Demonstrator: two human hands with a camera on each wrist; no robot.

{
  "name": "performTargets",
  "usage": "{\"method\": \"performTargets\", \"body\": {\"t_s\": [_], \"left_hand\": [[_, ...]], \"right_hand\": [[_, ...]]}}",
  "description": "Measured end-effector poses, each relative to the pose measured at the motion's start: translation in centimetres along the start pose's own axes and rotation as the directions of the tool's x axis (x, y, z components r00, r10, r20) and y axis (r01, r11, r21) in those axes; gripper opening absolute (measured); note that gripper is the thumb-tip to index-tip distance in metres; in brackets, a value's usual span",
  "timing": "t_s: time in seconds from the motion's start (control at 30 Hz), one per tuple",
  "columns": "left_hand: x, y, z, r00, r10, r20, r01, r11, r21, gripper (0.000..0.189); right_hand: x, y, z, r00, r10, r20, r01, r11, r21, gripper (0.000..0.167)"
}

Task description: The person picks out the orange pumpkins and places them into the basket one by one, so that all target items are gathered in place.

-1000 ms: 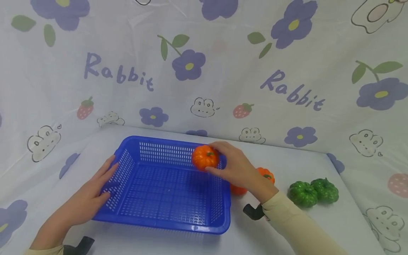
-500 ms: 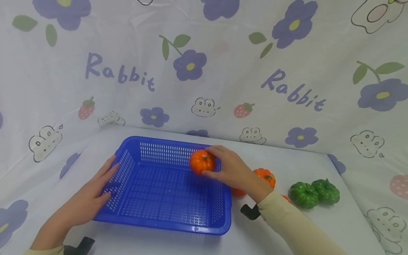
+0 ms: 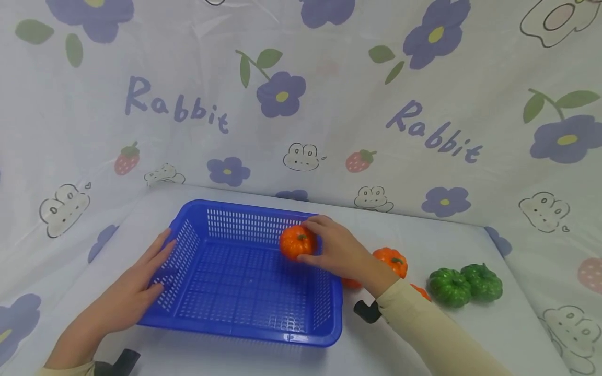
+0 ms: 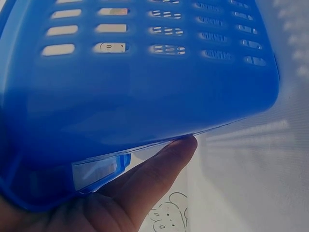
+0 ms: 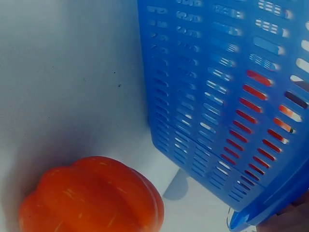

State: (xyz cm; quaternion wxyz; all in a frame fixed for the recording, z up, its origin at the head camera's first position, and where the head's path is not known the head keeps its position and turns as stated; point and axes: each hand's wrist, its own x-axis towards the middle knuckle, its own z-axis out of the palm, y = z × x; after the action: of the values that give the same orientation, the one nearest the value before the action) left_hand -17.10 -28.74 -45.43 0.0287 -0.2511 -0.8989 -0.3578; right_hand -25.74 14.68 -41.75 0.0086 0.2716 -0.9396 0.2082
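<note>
An orange miniature pumpkin [image 3: 296, 243] with a green stem is in my right hand [image 3: 336, 248], pinched between thumb and fingers. It hangs inside the blue plastic basket [image 3: 240, 334], by the far right corner and above the floor. Through the slots of the basket wall [image 5: 193, 96] in the right wrist view, orange shows. My left hand [image 3: 134, 292] rests on the basket's left rim with its fingers fairly straight; the left wrist view shows a finger [image 4: 159, 174] along the rim's edge.
Right of the basket, partly behind the right arm, lie several orange pumpkins, one orange pumpkin [image 3: 390, 261] showing best. Two green pumpkins, a nearer green pumpkin [image 3: 449, 287] and a farther green pumpkin [image 3: 482, 282], sit farther right. A patterned cloth [image 3: 329, 130] hangs behind the white table [image 3: 498, 334].
My right hand has lowered the orange pumpkin a little, from near the basket's far rim down into it. The left hand and basket have stayed put.
</note>
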Motion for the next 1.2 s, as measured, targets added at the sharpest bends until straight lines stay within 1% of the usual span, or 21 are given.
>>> {"method": "performTargets", "body": {"t_s": [0.17,0.4,0.5,0.7,0.87,1.07,1.2], "left_hand": [[0.0,0.1,0.1,1.0,-0.02,0.011,0.02,1.0,-0.005,0.079],[0.3,0.3,-0.1,0.998,-0.055,0.025,0.055,0.998,-0.021,0.079],[0.3,0.3,-0.3,0.998,-0.062,0.029,0.062,0.998,-0.016,0.08],[0.0,0.0,-0.2,0.998,-0.056,0.016,0.056,0.998,-0.014,0.079],[0.0,0.1,0.1,0.999,-0.049,0.008,0.049,0.999,-0.012,0.079],[0.1,0.3,0.1,0.999,-0.039,0.008,0.039,0.999,-0.012,0.079],[0.2,0.3,0.1,0.999,-0.038,0.014,0.038,0.999,-0.012,0.079]], "right_hand": [[0.1,0.0,0.2,0.999,0.029,0.039,-0.028,0.999,-0.02,0.078],[0.8,-0.2,0.1,0.998,0.019,0.068,-0.015,0.998,-0.068,0.073],[1.3,-0.5,0.0,0.995,0.024,0.101,-0.015,0.996,-0.086,0.07],[2.2,-0.8,0.8,0.985,0.045,0.166,-0.02,0.989,-0.144,0.065],[2.2,-0.9,1.1,0.983,0.046,0.178,-0.015,0.985,-0.171,0.065],[2.0,-0.7,1.2,0.983,0.037,0.183,-0.002,0.982,-0.188,0.067],[1.9,-0.6,1.2,0.981,0.029,0.192,0.015,0.975,-0.222,0.069]]}}
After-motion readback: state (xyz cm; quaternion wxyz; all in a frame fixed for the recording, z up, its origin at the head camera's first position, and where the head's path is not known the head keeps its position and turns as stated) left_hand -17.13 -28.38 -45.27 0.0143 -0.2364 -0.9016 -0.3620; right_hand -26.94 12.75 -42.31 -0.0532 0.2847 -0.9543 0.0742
